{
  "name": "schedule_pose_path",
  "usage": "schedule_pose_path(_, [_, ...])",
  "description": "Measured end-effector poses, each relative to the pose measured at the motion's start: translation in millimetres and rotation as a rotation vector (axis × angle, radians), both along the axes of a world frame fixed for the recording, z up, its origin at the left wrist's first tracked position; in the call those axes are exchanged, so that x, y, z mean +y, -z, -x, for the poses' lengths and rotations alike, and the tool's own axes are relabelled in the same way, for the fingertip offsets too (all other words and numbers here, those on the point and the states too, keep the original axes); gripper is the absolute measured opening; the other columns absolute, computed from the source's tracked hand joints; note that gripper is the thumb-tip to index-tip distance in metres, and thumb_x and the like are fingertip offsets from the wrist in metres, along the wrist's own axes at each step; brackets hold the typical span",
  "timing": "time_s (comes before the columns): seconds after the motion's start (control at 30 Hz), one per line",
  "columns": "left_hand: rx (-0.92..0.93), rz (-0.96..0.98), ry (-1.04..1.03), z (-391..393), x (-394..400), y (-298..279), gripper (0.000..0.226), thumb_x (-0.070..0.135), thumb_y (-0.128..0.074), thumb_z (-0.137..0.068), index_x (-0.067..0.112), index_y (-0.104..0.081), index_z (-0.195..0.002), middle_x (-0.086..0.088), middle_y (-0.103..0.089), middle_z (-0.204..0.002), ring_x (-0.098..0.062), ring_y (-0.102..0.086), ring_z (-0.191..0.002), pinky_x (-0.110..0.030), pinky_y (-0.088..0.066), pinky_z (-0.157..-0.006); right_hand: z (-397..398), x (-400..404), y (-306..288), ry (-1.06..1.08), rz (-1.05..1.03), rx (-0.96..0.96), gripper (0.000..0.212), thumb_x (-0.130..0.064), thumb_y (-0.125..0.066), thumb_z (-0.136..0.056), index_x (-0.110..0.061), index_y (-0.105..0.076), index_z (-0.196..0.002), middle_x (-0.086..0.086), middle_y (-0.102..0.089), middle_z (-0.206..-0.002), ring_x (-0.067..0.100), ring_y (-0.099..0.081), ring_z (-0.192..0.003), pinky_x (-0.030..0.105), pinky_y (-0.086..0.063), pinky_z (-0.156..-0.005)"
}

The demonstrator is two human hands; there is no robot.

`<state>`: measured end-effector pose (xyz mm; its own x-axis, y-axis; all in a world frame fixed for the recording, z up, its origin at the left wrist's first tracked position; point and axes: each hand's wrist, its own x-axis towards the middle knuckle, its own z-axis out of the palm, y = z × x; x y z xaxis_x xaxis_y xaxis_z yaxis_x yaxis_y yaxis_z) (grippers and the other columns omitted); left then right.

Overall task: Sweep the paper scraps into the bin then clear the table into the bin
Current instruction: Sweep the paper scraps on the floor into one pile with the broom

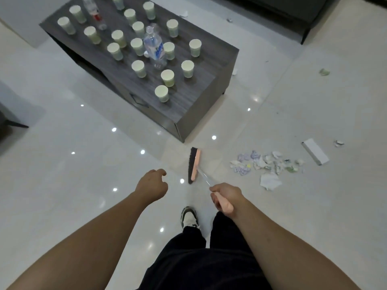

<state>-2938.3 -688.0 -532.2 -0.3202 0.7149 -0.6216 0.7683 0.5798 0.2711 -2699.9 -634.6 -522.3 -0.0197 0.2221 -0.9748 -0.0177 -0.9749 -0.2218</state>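
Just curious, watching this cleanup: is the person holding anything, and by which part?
The right hand grips a broom by the pink end of its handle. The left hand holds nothing, its fingers loosely curled.

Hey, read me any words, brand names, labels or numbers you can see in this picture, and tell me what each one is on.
Clear bottle standing on the table: blue label, too blurred to read.
Second bottle at the far end: red label, too blurred to read.
Paper cups: green pattern, no readable text.
Paper scraps on the floor: print marks, illegible.
No text can be read anywhere.
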Motion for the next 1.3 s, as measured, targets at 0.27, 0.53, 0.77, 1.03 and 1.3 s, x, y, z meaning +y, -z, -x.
schedule_pose_path(0.27, [-0.109, -0.095, 0.332, -102.5, 94.5, -4.5, 0.05, 0.017, -0.048, -0.085, 0.021, -0.051, -0.135, -0.004, -0.053, -0.128, -0.022, -0.053, -0.113, -0.028, -0.041, -0.087, -113.0, 17.4, -7.0, 0.178, -0.135, -0.209, 0.01, 0.008, -0.066, -0.08, 0.003, -0.058, -0.08, 0.014, -0.05, -0.058, 0.019, -0.044, -0.031, 0.021, -0.037, -0.036])
schedule_pose_path(0.53, [-0.101, -0.098, 0.559, -170.5, 139.1, 0.6, 0.05, 0.016, -0.048, -0.086, 0.021, -0.05, -0.135, -0.003, -0.053, -0.126, -0.02, -0.053, -0.111, -0.024, -0.037, -0.084, -150.1, 21.8, -16.3, 0.117, -0.128, -0.211, 0.026, 0.008, -0.065, -0.081, -0.005, -0.05, -0.065, 0.011, -0.051, -0.052, 0.018, -0.043, -0.034, 0.022, -0.036, -0.039])
schedule_pose_path(0.77, [-0.081, -0.091, 0.604, -206.2, 173.9, 6.9, 0.048, 0.015, -0.051, -0.086, 0.02, -0.052, -0.134, -0.004, -0.056, -0.121, -0.019, -0.055, -0.107, -0.023, -0.037, -0.082, -168.1, 46.7, -7.7, 0.221, -0.046, -0.073, 0.008, 0.0, -0.068, -0.084, 0.005, -0.061, -0.084, 0.013, -0.054, -0.061, 0.017, -0.044, -0.033, 0.017, -0.035, -0.036])
schedule_pose_path(1.03, [-0.068, -0.045, 0.616, -253.4, 216.5, 7.2, 0.049, 0.016, -0.05, -0.086, 0.022, -0.051, -0.134, 0.0, -0.054, -0.124, -0.012, -0.048, -0.093, -0.024, -0.038, -0.078, -266.4, 78.7, 2.5, 0.248, -0.051, -0.279, 0.025, 0.003, -0.067, -0.081, 0.014, -0.063, -0.104, 0.019, -0.057, -0.072, 0.019, -0.047, -0.032, 0.021, -0.04, -0.038])
schedule_pose_path(1.3, [-0.088, -0.098, 0.738, -294.9, 261.0, -6.6, 0.049, 0.016, -0.049, -0.087, 0.022, -0.049, -0.136, -0.001, -0.052, -0.128, -0.019, -0.053, -0.111, -0.023, -0.038, -0.086, -280.3, 112.5, 10.4, 0.049, -0.126, -0.449, 0.012, -0.001, -0.057, -0.082, 0.005, -0.063, -0.091, 0.019, -0.059, -0.078, 0.028, -0.057, -0.062, 0.032, -0.044, -0.058])
